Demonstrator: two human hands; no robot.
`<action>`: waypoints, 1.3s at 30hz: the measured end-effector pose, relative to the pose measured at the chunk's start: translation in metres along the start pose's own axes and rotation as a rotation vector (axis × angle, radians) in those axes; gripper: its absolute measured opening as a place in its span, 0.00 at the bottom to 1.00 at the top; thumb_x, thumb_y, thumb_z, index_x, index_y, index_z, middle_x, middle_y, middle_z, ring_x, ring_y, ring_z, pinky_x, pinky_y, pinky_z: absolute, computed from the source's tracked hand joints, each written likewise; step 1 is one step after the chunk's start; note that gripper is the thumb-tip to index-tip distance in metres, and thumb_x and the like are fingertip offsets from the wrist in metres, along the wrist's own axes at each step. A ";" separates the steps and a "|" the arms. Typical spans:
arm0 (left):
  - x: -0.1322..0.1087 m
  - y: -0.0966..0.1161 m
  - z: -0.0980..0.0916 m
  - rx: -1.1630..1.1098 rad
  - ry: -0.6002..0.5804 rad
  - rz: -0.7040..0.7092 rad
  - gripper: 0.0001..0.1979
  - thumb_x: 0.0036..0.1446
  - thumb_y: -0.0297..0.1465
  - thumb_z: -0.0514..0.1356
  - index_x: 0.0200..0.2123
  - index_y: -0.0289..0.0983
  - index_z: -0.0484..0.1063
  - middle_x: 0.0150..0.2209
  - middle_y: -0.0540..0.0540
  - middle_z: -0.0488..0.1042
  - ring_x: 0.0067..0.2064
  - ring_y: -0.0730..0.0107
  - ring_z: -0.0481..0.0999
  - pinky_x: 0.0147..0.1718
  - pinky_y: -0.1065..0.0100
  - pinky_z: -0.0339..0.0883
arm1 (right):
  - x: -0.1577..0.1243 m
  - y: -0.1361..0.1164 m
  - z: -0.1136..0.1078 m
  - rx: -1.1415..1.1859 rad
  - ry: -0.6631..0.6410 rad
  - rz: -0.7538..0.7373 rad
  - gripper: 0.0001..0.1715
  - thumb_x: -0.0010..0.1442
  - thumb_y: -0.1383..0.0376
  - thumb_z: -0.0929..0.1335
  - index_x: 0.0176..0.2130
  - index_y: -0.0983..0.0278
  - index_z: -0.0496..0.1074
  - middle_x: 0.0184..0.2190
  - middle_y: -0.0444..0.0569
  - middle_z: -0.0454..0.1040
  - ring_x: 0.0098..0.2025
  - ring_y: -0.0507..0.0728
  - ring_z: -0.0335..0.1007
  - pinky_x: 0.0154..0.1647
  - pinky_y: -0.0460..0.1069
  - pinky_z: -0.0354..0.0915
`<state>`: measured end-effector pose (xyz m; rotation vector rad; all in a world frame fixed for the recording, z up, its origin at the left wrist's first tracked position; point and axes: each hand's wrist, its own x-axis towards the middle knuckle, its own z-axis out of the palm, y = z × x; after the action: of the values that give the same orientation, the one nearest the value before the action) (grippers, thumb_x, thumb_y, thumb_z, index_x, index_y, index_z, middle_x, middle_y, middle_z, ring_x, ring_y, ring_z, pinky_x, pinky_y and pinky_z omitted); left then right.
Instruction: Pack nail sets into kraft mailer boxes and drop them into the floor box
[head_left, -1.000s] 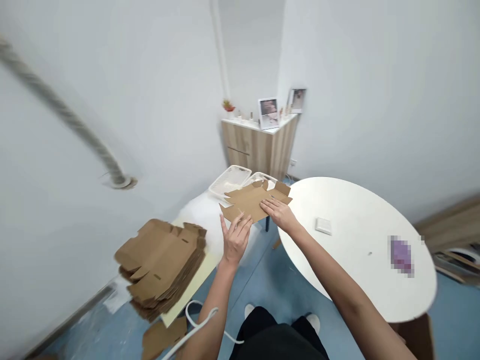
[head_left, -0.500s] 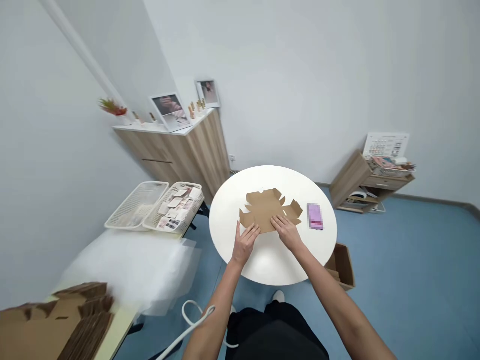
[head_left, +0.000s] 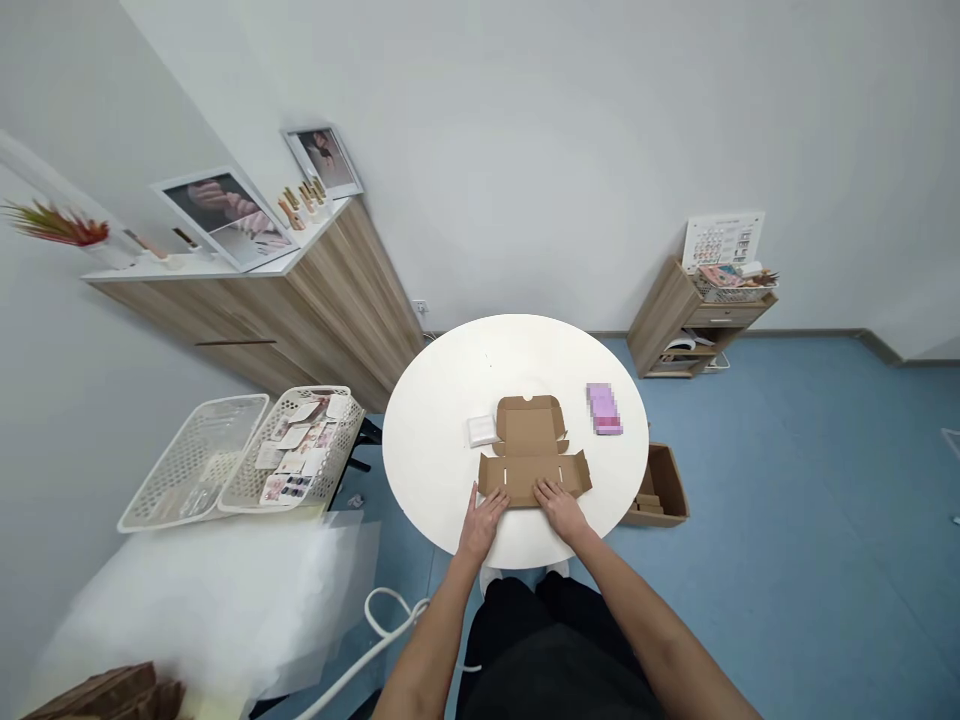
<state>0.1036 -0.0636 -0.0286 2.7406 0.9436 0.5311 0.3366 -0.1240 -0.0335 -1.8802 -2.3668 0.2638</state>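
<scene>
A brown cardboard mailer box [head_left: 529, 430], partly folded, lies on the round white table [head_left: 420, 400]. Its near panel has two slots and a small flap at each end. My left hand [head_left: 484, 522] rests on the near left part of this panel, fingers stretched out and thumb spread. On the near right part lie the extended fingers of my right hand [head_left: 562, 512]. Just left of the box sits a small white square packet [head_left: 481, 431]. To the right is a purple-pink item [head_left: 604, 409], its details blurred by pixelation.
Two white baskets [head_left: 191, 460] stand on the left side table, one holding cards. Translucent sheets [head_left: 225, 590] and folded brown cardboard [head_left: 112, 692] lie nearer. A carton [head_left: 664, 490] sits on the floor at right. A white cable [head_left: 367, 665] loops at lower left.
The cardboard has gone from a spread-out blank to a partly folded shape with a slotted panel towards me. The white packet beside it now shows. My view has turned and shifted.
</scene>
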 end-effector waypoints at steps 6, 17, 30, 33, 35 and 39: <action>-0.023 -0.011 0.007 -0.027 -0.055 -0.016 0.26 0.60 0.16 0.44 0.56 0.41 0.68 0.54 0.44 0.75 0.58 0.65 0.72 0.66 0.42 0.39 | -0.011 -0.003 -0.010 0.119 -0.033 -0.006 0.24 0.60 0.75 0.63 0.55 0.67 0.70 0.59 0.60 0.68 0.62 0.63 0.62 0.61 0.58 0.63; 0.026 0.027 -0.003 -0.054 -0.043 -0.076 0.17 0.62 0.23 0.49 0.51 0.37 0.70 0.51 0.39 0.74 0.58 0.56 0.69 0.64 0.42 0.50 | 0.016 0.008 -0.046 0.258 -0.176 0.189 0.14 0.64 0.68 0.62 0.35 0.62 0.77 0.41 0.51 0.73 0.47 0.57 0.70 0.44 0.49 0.68; 0.046 0.039 0.035 -0.277 -0.068 -0.136 0.18 0.64 0.23 0.47 0.49 0.37 0.73 0.50 0.42 0.77 0.56 0.61 0.73 0.61 0.45 0.60 | 0.032 0.036 -0.056 0.458 0.109 0.398 0.10 0.61 0.67 0.61 0.36 0.63 0.71 0.36 0.49 0.73 0.42 0.57 0.68 0.47 0.51 0.65; 0.047 0.040 0.034 -0.271 -0.072 -0.153 0.18 0.64 0.22 0.47 0.49 0.37 0.73 0.50 0.42 0.77 0.56 0.60 0.73 0.60 0.45 0.61 | 0.052 0.058 -0.064 0.471 0.294 0.597 0.10 0.60 0.66 0.60 0.41 0.63 0.68 0.40 0.51 0.73 0.45 0.59 0.68 0.47 0.52 0.65; 0.047 0.041 0.035 -0.265 -0.070 -0.164 0.19 0.63 0.21 0.47 0.49 0.38 0.74 0.49 0.43 0.78 0.55 0.60 0.74 0.60 0.45 0.61 | 0.068 0.070 -0.063 0.509 0.301 0.690 0.13 0.58 0.65 0.61 0.44 0.64 0.66 0.42 0.54 0.73 0.44 0.59 0.70 0.44 0.52 0.66; 0.048 0.041 0.036 -0.242 -0.095 -0.177 0.20 0.62 0.20 0.46 0.48 0.38 0.74 0.48 0.43 0.78 0.54 0.62 0.75 0.59 0.48 0.62 | 0.093 0.081 -0.053 0.613 0.099 0.850 0.19 0.58 0.64 0.62 0.49 0.66 0.63 0.39 0.55 0.77 0.35 0.59 0.75 0.32 0.50 0.68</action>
<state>0.1755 -0.0680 -0.0368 2.4188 1.0134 0.4464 0.4030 -0.0116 -0.0003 -2.3103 -1.0865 0.8136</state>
